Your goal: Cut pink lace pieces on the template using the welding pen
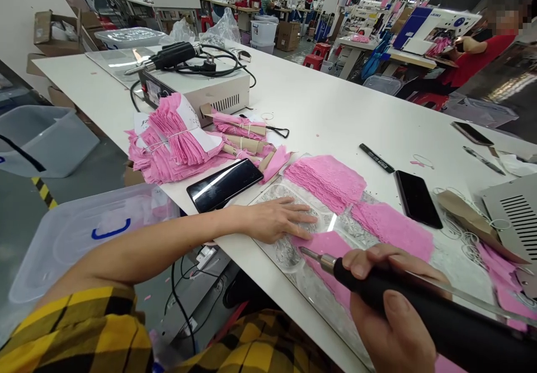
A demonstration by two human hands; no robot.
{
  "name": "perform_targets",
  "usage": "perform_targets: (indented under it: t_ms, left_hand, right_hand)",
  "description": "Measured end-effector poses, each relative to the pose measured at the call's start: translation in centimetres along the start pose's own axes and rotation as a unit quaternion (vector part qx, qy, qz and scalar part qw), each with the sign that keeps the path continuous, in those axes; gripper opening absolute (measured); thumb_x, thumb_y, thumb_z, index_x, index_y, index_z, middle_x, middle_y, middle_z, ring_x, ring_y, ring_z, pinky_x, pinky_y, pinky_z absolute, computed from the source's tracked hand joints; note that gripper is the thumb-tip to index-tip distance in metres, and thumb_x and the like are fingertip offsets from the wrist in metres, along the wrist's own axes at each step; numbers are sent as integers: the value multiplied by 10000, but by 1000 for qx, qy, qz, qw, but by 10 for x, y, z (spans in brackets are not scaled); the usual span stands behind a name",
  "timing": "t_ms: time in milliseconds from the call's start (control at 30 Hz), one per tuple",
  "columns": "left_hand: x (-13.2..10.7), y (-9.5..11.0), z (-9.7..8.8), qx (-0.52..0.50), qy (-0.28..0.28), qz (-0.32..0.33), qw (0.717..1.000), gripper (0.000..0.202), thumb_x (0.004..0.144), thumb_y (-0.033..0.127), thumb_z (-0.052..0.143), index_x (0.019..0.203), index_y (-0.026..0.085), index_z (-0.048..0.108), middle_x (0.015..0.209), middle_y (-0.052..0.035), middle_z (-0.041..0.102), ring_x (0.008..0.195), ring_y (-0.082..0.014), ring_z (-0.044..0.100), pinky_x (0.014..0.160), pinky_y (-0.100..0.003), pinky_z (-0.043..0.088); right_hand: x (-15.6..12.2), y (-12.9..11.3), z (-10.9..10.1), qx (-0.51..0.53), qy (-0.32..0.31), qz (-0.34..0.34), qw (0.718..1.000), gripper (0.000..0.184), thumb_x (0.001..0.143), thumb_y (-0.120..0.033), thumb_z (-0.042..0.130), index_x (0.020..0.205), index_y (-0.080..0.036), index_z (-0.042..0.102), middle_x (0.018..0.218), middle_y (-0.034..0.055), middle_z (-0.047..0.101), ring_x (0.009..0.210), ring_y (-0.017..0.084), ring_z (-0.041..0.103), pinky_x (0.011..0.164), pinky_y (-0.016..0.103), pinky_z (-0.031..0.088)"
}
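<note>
Some parts we can't see.
The fat black tool handle (pixel 465 322) and pale metal box with slots (pixel 514 211) run off the right edge. The right hand (pixel 396 314) and handle hide some of the flat pink cloth piece (pixel 329 243). Squares blur the head of the person in red (pixel 489 57) for us.

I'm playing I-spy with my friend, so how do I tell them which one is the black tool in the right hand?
Find the big white table, then the pink piece by its near edge. There, the right hand grips the black tool, its metal tip near the left hand. A lookalike lies on the pale box; only this one is held.
</note>
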State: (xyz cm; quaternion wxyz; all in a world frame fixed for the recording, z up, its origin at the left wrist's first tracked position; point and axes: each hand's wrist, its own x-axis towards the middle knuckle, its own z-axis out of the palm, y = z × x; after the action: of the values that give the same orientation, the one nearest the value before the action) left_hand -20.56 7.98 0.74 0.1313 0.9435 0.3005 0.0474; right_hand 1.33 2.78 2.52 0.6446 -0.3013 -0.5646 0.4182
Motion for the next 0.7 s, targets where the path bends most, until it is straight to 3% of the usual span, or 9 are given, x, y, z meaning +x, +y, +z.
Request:
perform_targets:
  t_ms: [333,700]
  left_hand:
    - [-3,0,5,26,17,0,1000,435,933,121,473,1333,262,575,1516,-46,403,1440,-271,294,1165,-471,259]
    - [-2,0,6,30,23,8,999,432,920,111,480,1325,220,587,1522,-86,389,1440,-292,289,1157,-488,268]
  right_hand:
    - [6,12,9,23,-4,-9,1000,174,788,-226,581,960,-211,565,894,19,571,673,145,559,668,394,498]
    - [9,14,13,39,3,-23,999,191,779,-203,583,970,-202,576,885,21,590,691,153,568,653,382,500]
